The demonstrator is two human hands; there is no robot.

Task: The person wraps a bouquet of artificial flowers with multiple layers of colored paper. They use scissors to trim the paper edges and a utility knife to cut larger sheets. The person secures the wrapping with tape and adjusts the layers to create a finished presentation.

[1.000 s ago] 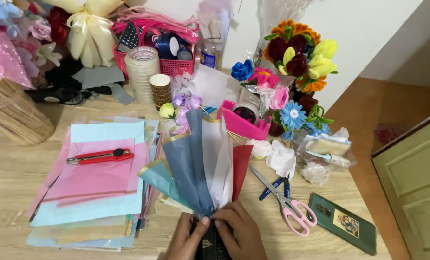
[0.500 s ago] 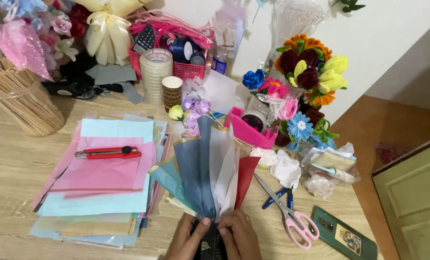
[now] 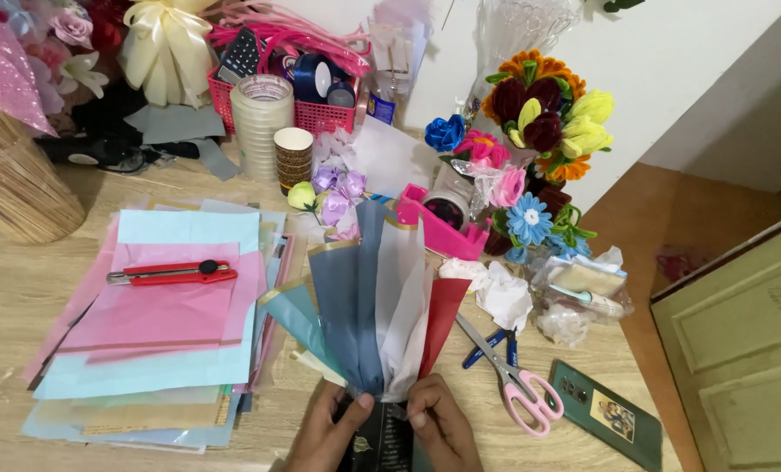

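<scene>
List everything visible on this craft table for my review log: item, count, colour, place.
fan of wrapping sheets: several, blue, grey, white, red, pinched at base by both hands
paper stack: one pile, pink and pale blue, left of table
utility knife: one, red, on the stack
scissors: one, pink handles, right of fan
tape dispenser: one, pink, centre
tape rolls: one stack, clear, back
pipe-cleaner flowers: one bunch, mixed colours, right
basket: one, pink, back
stick bundle: one, tan, far left
phone: one, dark green, front right
left hand: bottom centre
right hand: beside it
</scene>
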